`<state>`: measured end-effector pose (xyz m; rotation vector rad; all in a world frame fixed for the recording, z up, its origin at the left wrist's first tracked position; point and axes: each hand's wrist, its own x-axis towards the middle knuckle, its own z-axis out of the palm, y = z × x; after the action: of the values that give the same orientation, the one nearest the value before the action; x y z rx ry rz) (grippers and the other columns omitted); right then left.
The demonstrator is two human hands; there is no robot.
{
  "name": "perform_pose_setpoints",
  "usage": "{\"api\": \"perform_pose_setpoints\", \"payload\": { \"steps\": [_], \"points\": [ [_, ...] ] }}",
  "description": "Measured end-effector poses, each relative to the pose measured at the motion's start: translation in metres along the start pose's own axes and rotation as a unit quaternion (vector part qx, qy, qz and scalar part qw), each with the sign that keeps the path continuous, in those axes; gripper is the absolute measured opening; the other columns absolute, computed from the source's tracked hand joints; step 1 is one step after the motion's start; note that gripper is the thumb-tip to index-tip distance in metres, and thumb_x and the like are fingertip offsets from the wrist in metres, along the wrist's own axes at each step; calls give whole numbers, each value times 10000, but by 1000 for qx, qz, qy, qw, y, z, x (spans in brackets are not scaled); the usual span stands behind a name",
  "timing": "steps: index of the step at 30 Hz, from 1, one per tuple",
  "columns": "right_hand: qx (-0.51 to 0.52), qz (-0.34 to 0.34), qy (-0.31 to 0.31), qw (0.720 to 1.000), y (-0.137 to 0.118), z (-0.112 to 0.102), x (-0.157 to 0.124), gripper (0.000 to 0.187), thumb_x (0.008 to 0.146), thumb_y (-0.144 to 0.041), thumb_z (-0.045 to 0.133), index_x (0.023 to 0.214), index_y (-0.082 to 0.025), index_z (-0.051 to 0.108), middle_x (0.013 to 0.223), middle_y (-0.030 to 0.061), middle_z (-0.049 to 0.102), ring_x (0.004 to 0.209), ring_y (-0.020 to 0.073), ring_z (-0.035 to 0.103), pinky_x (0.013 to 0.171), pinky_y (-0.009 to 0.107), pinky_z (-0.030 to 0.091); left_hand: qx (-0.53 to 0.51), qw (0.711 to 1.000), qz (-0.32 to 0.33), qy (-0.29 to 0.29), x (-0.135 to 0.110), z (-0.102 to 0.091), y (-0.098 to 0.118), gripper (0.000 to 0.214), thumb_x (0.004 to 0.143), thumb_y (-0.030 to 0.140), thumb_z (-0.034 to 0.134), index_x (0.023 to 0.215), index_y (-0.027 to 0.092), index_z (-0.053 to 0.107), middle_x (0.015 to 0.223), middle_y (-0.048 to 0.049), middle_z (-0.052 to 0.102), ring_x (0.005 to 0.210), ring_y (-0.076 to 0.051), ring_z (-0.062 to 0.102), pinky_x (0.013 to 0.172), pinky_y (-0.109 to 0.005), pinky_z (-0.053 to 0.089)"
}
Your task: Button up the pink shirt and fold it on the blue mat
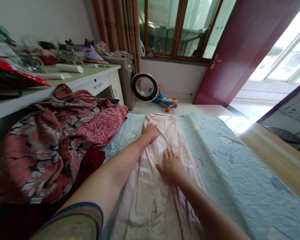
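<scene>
A long pale pink garment (150,186) lies spread lengthwise on a light blue quilted bed cover (230,166), with folds and creases along it. My left hand (150,132) rests on its upper left part, near the far end, fingers stretched over the cloth and a ring on one finger. Lower and to the right, my right hand (172,166) lies flat on the middle of the garment with fingers spread. Neither hand grips the fabric. What kind of garment it is, I cannot tell.
Heaped floral clothes (47,140) lie on the bed's left side, by a cluttered desk (97,75). Beyond the bed stand a washing machine with its round door (144,87) swung out and a blue-orange ride-on toy (166,100). A dark red door (230,50) is at the right.
</scene>
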<state>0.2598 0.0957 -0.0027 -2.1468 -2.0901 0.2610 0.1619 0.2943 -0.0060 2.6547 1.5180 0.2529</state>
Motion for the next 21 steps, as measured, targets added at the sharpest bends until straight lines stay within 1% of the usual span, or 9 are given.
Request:
{"api": "perform_pose_setpoints", "payload": {
  "steps": [2, 3, 4, 6, 8, 11, 15, 18, 21],
  "points": [
    [2, 3, 8, 1000, -1, -9, 7, 589, 867, -449, 534, 1324, -78, 541, 1442, 222, 489, 1347, 360, 432, 1088, 448, 348, 0, 999, 32, 7, -7, -2, 3, 446, 949, 346, 420, 1360, 185, 486, 1507, -144, 412, 1439, -271, 292, 1200, -535, 110],
    [2, 0, 22, 1000, -1, -12, 14, 543, 881, -415, 514, 1311, -85, 550, 1423, 212, 513, 1335, 347, 445, 1090, 438, 344, -1, 999, 53, 3, -10, -2, 3, 426, 960, 320, 399, 1349, 180, 498, 1496, -132, 431, 1432, -248, 309, 1204, -491, 144],
    [-1, -5, 40, 999, -2, -12, 22, 530, 899, -386, 486, 1331, -84, 534, 1435, 204, 504, 1352, 335, 427, 1106, 433, 321, -4, 997, 75, -5, -13, -1, 3, 416, 970, 315, 382, 1342, 180, 509, 1484, -117, 453, 1420, -224, 332, 1199, -442, 190],
    [-9, -12, 71, 997, -3, -7, 38, 576, 929, -353, 432, 1424, -57, 441, 1513, 194, 413, 1424, 316, 326, 1152, 433, 241, -8, 994, 108, -25, -17, 4, 2, 434, 985, 351, 362, 1358, 181, 506, 1483, -98, 468, 1407, -200, 358, 1175, -376, 258],
    [-12, -10, 80, 997, -3, 3, 50, 628, 953, -362, 390, 1485, -30, 352, 1563, 190, 327, 1463, 302, 249, 1177, 429, 177, -8, 993, 115, -38, -19, 9, 1, 486, 993, 395, 342, 1409, 176, 466, 1523, -104, 422, 1429, -215, 330, 1175, -377, 259],
    [-17, 5, 67, 998, -1, 16, 54, 696, 966, -459, 364, 1503, -19, 323, 1579, 202, 283, 1476, 303, 212, 1187, 424, 128, -6, 994, 102, -42, -21, 15, 1, 541, 995, 440, 320, 1468, 190, 405, 1580, -110, 328, 1468, -266, 257, 1192, -428, 216],
    [-22, 17, 34, 999, 2, 16, 31, 787, 955, -552, 352, 1519, -6, 284, 1605, 207, 192, 1499, 301, 123, 1193, 416, 98, -11, 995, 79, -52, -23, 13, 4, 609, 968, 550, 334, 1492, 244, 378, 1606, -89, 278, 1484, -313, 202, 1195, -475, 184],
    [-19, 32, 10, 999, -2, 10, 2, 804, 952, -559, 361, 1522, 1, 271, 1610, 212, 156, 1503, 305, 95, 1193, 414, 104, -15, 996, 66, -63, -25, 9, 7, 651, 950, 598, 329, 1501, 253, 363, 1615, -83, 256, 1488, -316, 185, 1195, -481, 169],
    [-17, 43, -5, 999, -12, 7, -33, 769, 951, -514, 397, 1511, 5, 302, 1603, 226, 162, 1499, 325, 105, 1192, 428, 119, -13, 996, 52, -64, -28, 4, 11, 652, 947, 604, 323, 1496, 256, 369, 1615, -73, 261, 1485, -300, 194, 1191, -491, 171]
  ]
}}
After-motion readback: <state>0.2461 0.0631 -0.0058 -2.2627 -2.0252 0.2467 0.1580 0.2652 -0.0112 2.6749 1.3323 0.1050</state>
